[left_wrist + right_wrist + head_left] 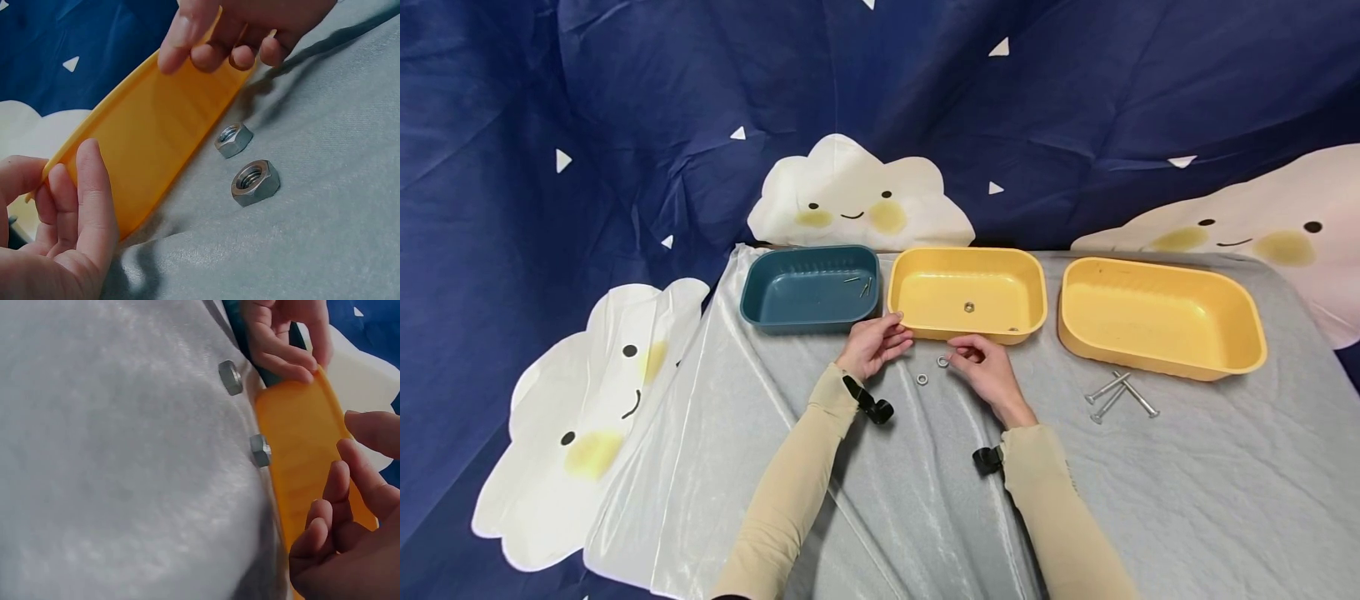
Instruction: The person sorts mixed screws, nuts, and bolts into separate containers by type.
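My left hand (872, 344) pinches the rim of the middle yellow bin (936, 287) at its near left corner. In the left wrist view, the thumb lies on one side of that rim and the fingers on the other. My right hand (988, 371) hovers by the bin's near side, fingers loosely bent and nothing visible between them. On the cloth between the hands lie two hex nuts, a nearer one (265, 187) and another (236, 145) closer to the bin wall. Inside the bin, one nut (969, 307) lies on the floor, and a small metal piece (1012, 329) shows by the near wall.
To the left stands a dark blue bin (775, 304) holding small screws (866, 288). Another yellow bin (1150, 312) is at the right, with long bolts (1120, 389) lying crossed in front of it. Grey wrinkled cloth (910, 500) covers the table; a blue curtain (925, 67) hangs behind.
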`<state>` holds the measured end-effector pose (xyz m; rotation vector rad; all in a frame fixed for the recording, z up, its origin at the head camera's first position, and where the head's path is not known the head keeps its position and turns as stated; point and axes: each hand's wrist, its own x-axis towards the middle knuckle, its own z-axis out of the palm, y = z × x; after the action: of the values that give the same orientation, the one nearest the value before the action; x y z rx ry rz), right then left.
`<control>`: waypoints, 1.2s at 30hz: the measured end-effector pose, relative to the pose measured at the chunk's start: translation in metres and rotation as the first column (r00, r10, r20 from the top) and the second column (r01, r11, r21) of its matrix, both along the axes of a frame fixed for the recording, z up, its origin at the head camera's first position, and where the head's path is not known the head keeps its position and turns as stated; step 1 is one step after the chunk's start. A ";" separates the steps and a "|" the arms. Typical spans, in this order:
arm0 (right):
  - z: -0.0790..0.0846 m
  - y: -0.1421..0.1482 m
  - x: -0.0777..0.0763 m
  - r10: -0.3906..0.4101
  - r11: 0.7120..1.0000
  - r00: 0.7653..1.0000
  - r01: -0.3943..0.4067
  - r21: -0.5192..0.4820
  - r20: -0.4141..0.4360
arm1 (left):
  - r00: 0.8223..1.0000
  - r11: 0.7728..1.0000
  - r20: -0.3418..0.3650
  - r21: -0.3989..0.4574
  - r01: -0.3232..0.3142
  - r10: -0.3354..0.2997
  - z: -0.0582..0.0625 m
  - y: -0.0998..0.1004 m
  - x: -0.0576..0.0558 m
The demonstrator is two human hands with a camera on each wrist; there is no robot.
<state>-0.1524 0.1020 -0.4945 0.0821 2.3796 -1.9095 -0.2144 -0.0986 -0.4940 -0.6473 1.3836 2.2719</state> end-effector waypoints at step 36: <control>-0.012 -0.006 -0.011 0.105 0.921 0.994 -0.109 0.374 0.031 | 1.000 1.000 -0.024 0.001 0.008 -0.008 -0.003 0.000 -0.001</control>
<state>-0.1630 0.0961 -0.5060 -0.0139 2.6489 -1.3820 -0.2155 -0.0985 -0.4972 -0.6160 1.3936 2.2811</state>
